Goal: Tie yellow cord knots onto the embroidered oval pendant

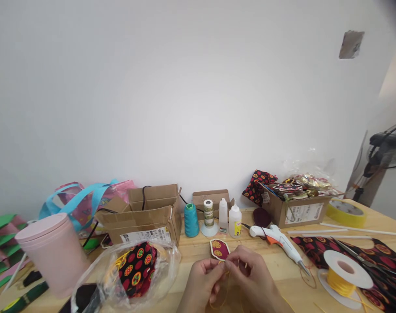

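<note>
My left hand and my right hand meet low in the middle of the view, fingers pinched together on a thin yellow cord that loops down between them. A small red and gold fabric piece stands just above the fingertips, touching or held by them; I cannot tell which hand grips it. A spool of yellow cord lies to the right on the wooden table.
A white glue gun lies right of my hands. Behind stand a teal thread cone, a ribbon spool, two white bottles, cardboard boxes, yellow tape. A pink cup and a plastic bag of fabric sit left.
</note>
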The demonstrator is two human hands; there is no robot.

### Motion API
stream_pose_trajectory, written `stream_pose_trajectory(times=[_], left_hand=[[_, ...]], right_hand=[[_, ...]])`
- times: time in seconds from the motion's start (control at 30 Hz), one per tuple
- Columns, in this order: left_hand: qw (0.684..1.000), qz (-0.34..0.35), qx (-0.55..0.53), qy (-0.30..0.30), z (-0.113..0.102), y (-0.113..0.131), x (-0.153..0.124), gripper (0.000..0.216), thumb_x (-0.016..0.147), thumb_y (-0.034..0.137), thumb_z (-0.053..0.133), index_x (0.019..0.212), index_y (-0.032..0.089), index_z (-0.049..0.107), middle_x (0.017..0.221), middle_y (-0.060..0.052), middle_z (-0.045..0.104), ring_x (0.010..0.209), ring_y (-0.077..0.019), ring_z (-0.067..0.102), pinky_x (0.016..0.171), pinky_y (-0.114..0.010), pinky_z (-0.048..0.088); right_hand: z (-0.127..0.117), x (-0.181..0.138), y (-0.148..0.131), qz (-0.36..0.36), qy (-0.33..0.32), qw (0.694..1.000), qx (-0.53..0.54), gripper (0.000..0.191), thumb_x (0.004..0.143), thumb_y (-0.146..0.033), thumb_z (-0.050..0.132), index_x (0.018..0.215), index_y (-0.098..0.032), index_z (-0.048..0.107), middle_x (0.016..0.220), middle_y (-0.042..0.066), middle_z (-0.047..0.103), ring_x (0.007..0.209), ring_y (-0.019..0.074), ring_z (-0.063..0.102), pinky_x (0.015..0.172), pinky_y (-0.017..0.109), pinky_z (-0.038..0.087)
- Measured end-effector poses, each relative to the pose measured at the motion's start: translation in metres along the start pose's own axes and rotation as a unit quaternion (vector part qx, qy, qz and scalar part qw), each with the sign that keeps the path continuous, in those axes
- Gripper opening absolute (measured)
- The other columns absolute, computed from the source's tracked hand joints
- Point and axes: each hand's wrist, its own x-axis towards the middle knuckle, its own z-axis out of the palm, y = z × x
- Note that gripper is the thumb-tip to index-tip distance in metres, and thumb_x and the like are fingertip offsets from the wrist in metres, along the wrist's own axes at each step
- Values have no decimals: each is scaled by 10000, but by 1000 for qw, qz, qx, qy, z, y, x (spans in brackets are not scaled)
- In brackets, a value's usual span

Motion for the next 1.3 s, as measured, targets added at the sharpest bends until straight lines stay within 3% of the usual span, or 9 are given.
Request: stream_pose_trajectory(times=[0.17, 0.3, 0.5, 0.6, 0.7, 0.87, 0.93, 1.07, 1.3], left_hand=[[998, 17, -53, -31, -3, 1, 0, 249, 585, 354, 629, 658, 121, 581, 507, 35, 504, 306, -5, 299, 282, -146, 77], [998, 17, -38, -52, -2, 3, -2, 251, 591, 344, 623, 689, 113, 623, 483, 38, 470, 321, -7, 264, 318, -163, 69], [996, 17, -42, -75, 3, 8, -6, 282, 519, 334, 675, 663, 92, 663, 477, 22, 477, 380, -18, 264, 390, -172, 126], [996, 6, -66, -66, 4, 7, -4, 289, 474, 337, 702, 629, 95, 663, 467, 22, 480, 402, -31, 311, 419, -170, 176], [996, 3, -80, -46, 2, 5, -1, 290, 460, 315, 716, 641, 94, 662, 505, 0, 528, 455, -58, 401, 456, -169, 244], [995, 2, -99, -20, 0, 1, 0, 308, 432, 283, 739, 648, 82, 654, 553, -45, 601, 526, -106, 499, 545, -206, 337], [995, 6, -100, -1, 0, 1, 0, 319, 404, 281, 753, 628, 80, 647, 524, -37, 598, 501, -95, 497, 537, -200, 339], [996, 22, -80, 12, -2, 2, 0, 337, 367, 284, 766, 608, 88, 634, 530, -36, 605, 514, -107, 519, 550, -210, 363], [996, 79, -2, 43, -11, 2, 6, 246, 446, 262, 729, 595, 98, 622, 513, -18, 597, 508, -106, 512, 526, -200, 364]], right_hand=[[3, -1, -4, 31, -26, 997, 67, 225, 737, -306, 456, 707, -169, 632, 632, 20, 615, 545, 124, 473, 499, 208, 353], [3, -2, 0, 54, -29, 995, 83, 236, 720, -333, 482, 691, -162, 642, 597, 20, 611, 532, 126, 459, 485, 210, 344], [1, 2, 2, 28, -13, 997, 67, 195, 689, -293, 520, 626, -165, 653, 545, 2, 516, 519, 117, 412, 472, 215, 296], [2, 4, 0, 41, -7, 989, 142, 215, 684, -321, 522, 586, -150, 606, 567, -4, 497, 554, 115, 428, 503, 213, 318], [5, 3, 0, 101, -62, 953, 279, 261, 664, -403, 531, 590, -153, 521, 511, -45, 446, 459, 71, 380, 433, 180, 302], [5, 4, 8, 208, -142, 860, 443, 312, 666, -475, 521, 629, -183, 416, 404, -125, 212, 341, 25, 91, 304, 147, 71], [4, 6, 13, 215, -116, 841, 482, 314, 655, -448, 553, 615, -181, 393, 425, -124, 222, 353, 18, 76, 309, 138, 65], [4, 9, 23, 233, -12, 838, 494, 341, 601, -445, 605, 583, -173, 399, 420, -113, 298, 335, 8, 173, 309, 119, 138], [-6, 9, 27, 275, 110, 796, 528, 184, 634, -334, 614, 630, -188, 502, 562, -40, 492, 481, 61, 462, 452, 160, 409]])
